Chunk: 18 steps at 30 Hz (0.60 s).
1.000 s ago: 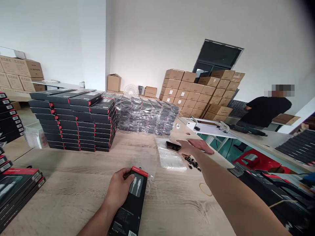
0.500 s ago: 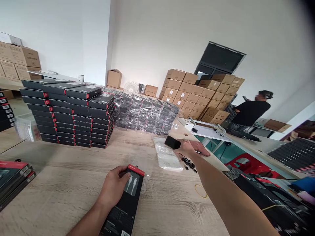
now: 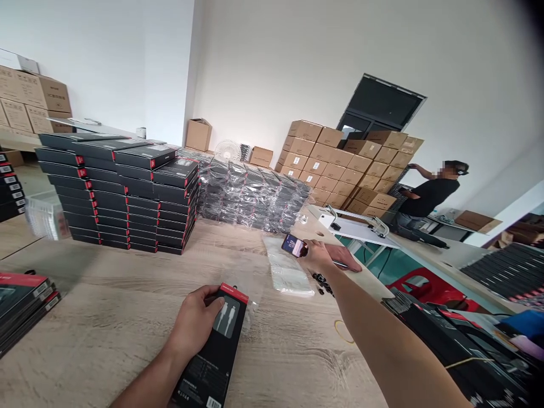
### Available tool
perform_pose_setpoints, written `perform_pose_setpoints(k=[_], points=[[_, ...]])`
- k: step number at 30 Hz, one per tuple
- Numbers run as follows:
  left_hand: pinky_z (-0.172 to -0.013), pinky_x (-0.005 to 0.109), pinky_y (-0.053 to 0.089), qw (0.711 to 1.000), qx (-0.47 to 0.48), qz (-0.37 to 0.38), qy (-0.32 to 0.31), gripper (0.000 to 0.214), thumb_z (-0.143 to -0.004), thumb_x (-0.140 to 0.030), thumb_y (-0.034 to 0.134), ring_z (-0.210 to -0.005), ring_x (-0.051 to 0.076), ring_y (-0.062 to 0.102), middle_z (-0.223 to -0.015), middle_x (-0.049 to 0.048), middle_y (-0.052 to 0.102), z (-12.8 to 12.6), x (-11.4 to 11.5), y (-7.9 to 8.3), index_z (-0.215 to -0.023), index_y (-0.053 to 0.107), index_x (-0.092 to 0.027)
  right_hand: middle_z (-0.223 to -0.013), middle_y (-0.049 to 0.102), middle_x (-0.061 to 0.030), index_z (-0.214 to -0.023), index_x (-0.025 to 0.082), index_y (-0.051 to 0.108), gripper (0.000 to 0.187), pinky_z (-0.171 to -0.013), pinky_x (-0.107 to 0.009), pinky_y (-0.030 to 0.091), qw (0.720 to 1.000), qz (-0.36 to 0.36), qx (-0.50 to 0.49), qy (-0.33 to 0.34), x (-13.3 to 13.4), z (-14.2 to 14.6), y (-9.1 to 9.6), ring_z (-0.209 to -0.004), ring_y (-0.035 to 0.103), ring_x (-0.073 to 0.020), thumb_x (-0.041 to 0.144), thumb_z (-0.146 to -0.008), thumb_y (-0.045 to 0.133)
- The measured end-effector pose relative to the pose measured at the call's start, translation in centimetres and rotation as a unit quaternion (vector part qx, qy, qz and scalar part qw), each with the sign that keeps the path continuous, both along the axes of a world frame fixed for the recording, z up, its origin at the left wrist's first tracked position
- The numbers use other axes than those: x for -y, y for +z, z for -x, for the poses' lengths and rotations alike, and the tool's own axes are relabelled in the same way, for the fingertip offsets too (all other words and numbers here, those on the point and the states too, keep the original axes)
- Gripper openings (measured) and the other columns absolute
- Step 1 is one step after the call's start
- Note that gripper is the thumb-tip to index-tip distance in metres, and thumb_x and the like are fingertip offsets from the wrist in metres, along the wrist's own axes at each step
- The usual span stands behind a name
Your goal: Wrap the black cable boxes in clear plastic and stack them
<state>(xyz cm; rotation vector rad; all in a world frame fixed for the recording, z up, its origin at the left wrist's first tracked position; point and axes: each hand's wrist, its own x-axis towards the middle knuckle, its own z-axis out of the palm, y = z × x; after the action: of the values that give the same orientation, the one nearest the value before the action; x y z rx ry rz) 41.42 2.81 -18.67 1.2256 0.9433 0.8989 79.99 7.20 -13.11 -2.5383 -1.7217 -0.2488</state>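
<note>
My left hand point(image 3: 199, 317) is closed on the left edge of a flat black and red cable box point(image 3: 216, 354), its thumb lying on the front beside a picture of two white plugs. A clear plastic bag point(image 3: 250, 280) lies partly behind the box. Farther off to the right, my right hand point(image 3: 317, 255) grips a phone point(image 3: 294, 246) with its screen lit. Below the phone lies a stack of clear plastic bags point(image 3: 289, 272). A brown-red pouch point(image 3: 344, 258) lies beyond the right hand, and small black pieces point(image 3: 323, 282) lie under the forearm.
Tall stacks of black boxes point(image 3: 140, 209) stand at the back left, beside plastic-wrapped boxes point(image 3: 255, 198). More black boxes lie at the left edge point(image 3: 25, 306) and right point(image 3: 463, 340). A yellow rubber band point(image 3: 343, 333) lies by my right forearm. Another person point(image 3: 429, 195) stands at the far right.
The phone's screen has gone from dark to lit, and the phone has shifted slightly left. My left hand keeps its hold on the cable box. The other person has raised an arm toward the stacks.
</note>
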Motion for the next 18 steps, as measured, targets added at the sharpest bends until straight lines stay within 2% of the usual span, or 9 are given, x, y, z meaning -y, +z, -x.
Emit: perform_pose_setpoints(k=[6,10,14,18], points=[[-0.076,0.029,0.049,1.0,-0.002,-0.001,0.001,0.03,-0.074,-0.031,0.06,-0.085,0.021,0.067,-0.095,0.0065,0.073,-0.1,0.0,-0.1,-0.099,0.068,-0.016,-0.123,0.054,-0.0174,-0.124,0.012,0.052,0.068,-0.092,-0.034,0.035,1.0,0.021,-0.014,0.0,-0.2,-0.4,0.0,-0.119,0.041,-0.0329,0.031,-0.06,0.068],[-0.075,0.029,0.049,1.0,-0.005,-0.007,0.005,0.031,-0.073,-0.032,0.062,-0.086,0.022,0.067,-0.096,0.007,0.073,-0.1,-0.1,-0.4,-0.099,0.069,-0.016,-0.116,0.06,-0.0172,-0.122,0.013,0.056,0.065,-0.084,-0.032,0.039,0.997,0.057,-0.052,0.012,-0.4,-0.5,0.9,-0.112,0.05,-0.032,0.027,-0.059,0.069],[-0.073,0.028,0.05,1.0,0.0,-0.004,0.002,0.033,-0.073,-0.033,0.062,-0.084,0.022,0.067,-0.093,0.0075,0.073,-0.1,-0.3,-0.8,-0.1,0.069,-0.016,-0.113,0.066,-0.0124,-0.119,0.02,0.061,0.065,-0.075,-0.031,0.045,0.99,0.097,-0.101,0.019,-0.4,-0.5,1.8,-0.101,0.06,-0.0302,0.026,-0.056,0.072],[-0.074,0.028,0.05,1.0,-0.001,-0.009,0.012,0.031,-0.073,-0.031,0.063,-0.085,0.021,0.067,-0.094,0.0082,0.073,-0.2,-0.4,-1.0,-0.099,0.068,-0.014,-0.111,0.068,-0.009,-0.111,0.023,0.067,0.059,-0.076,-0.032,0.048,0.988,0.09,-0.12,0.02,0.0,-0.2,2.1,-0.098,0.063,-0.0304,0.027,-0.053,0.073]])
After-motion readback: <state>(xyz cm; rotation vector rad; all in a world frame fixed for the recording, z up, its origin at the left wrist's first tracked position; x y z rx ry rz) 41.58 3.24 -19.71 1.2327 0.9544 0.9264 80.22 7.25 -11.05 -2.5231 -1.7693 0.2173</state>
